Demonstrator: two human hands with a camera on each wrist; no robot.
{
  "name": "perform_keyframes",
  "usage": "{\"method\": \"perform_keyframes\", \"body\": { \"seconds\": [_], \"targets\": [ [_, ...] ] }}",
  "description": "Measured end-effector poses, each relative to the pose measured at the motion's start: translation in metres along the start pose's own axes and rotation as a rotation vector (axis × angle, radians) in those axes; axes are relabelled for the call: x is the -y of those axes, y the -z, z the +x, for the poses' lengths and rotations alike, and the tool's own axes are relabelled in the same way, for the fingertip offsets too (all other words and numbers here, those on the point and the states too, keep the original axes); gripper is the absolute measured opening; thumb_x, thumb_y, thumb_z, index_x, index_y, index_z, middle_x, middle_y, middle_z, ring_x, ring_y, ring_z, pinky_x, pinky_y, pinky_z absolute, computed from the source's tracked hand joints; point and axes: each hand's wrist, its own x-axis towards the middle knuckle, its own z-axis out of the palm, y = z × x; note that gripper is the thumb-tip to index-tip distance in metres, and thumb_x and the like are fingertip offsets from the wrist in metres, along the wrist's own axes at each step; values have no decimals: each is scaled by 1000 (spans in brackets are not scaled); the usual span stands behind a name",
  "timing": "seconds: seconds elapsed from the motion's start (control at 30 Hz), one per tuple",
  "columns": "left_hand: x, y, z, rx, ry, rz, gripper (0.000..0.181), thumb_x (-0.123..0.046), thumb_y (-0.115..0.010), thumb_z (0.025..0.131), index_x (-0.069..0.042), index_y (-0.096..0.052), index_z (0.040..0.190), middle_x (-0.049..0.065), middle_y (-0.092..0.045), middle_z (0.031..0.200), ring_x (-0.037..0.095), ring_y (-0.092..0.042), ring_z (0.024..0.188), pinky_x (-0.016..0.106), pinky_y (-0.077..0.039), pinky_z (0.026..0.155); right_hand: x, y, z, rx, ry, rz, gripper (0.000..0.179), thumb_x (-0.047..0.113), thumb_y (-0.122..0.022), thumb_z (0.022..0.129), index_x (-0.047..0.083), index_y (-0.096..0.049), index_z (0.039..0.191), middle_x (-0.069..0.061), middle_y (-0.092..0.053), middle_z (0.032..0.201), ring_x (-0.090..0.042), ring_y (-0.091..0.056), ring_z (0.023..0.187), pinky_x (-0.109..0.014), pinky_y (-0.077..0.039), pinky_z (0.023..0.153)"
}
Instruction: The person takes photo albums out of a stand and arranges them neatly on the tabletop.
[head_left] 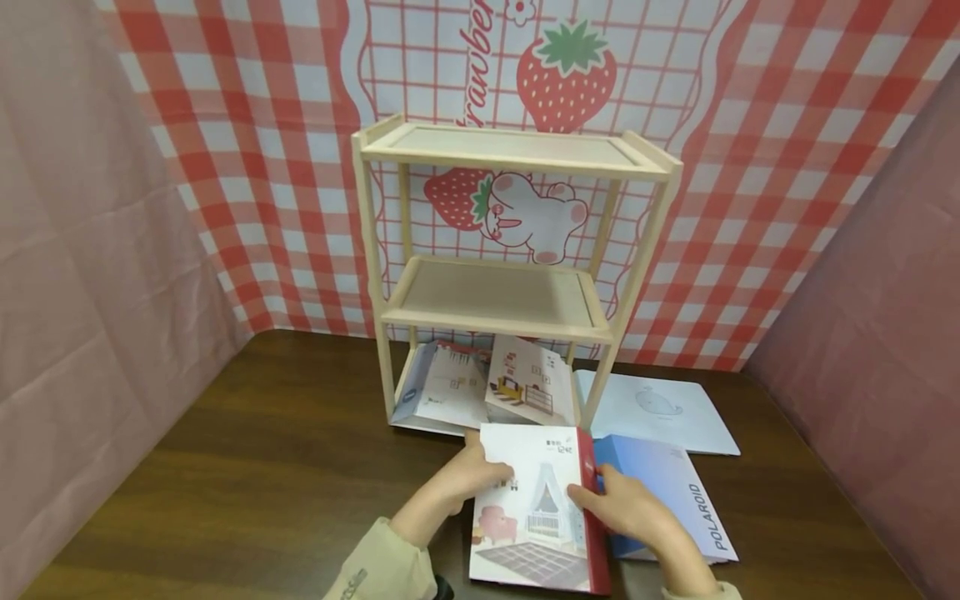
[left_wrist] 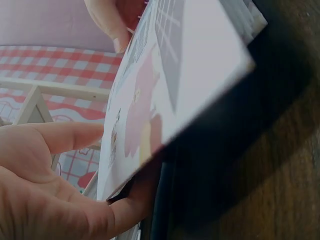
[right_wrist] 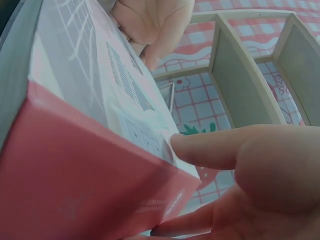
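In the head view, a thick book (head_left: pixel 534 512) with a white illustrated cover and a red spine is held between both hands in front of the shelf. My left hand (head_left: pixel 474 472) grips its left edge, thumb over the cover and fingers underneath. At the other side my right hand (head_left: pixel 627 503) holds the red spine edge with its thumb on top. The left wrist view shows the book (left_wrist: pixel 135 110) tilted, one corner over the dark table. From the right wrist, the spine (right_wrist: pixel 90 175) faces the camera, and fingers reach beneath it.
A pale wooden shelf (head_left: pixel 495 321) stands behind, two illustrated books (head_left: pixel 450 387) leaning on its bottom tier. Right of the held book lies a blue-and-white POLAROID book (head_left: pixel 667 492), with a flat whale-drawing book (head_left: pixel 652 408) behind it. Checked cloth (head_left: pixel 262 167) hangs at the back of the brown table (head_left: pixel 247 467).
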Motion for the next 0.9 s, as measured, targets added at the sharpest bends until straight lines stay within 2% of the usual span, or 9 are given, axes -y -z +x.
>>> {"method": "perform_keyframes", "body": {
  "seconds": [0.1,0.23,0.47,0.67,0.9],
  "targets": [
    [-1,-1,-1,13,8,-11,91,-11,-61,76,16,1,136,35,-31,132,42,-34,122,56,-28,100,0,0,0,12,-13,-8,74,47,-59,81,-14,-43,119,-25,-59,105,-32,-58,94,-46,-47,74],
    [-1,-4,-3,15,39,-13,96,-13,-62,77,17,8,135,40,-21,136,44,-27,126,56,-25,102,1,-2,1,30,-16,-30,80,48,-60,80,-17,-39,121,-30,-57,109,-38,-57,98,-48,-47,75],
    [-1,-6,-3,19,77,26,98,-15,-62,78,18,11,134,39,-24,136,43,-31,126,57,-28,100,2,-5,2,29,-14,-68,81,46,-62,79,-20,-39,120,-33,-55,108,-41,-57,97,-48,-48,75],
    [0,-6,-4,1,108,77,99,-19,-63,78,17,9,135,38,-31,133,42,-37,122,57,-33,96,4,-7,2,22,-22,-59,76,43,-63,79,-19,-42,117,-31,-57,104,-37,-59,94,-45,-49,71],
    [3,-7,-3,5,137,94,99,-21,-63,79,18,8,135,39,-30,134,44,-37,122,57,-33,96,6,-11,0,6,-1,-87,69,41,-65,79,-17,-47,112,-28,-60,100,-33,-60,91,-45,-49,71]
  ]
}}
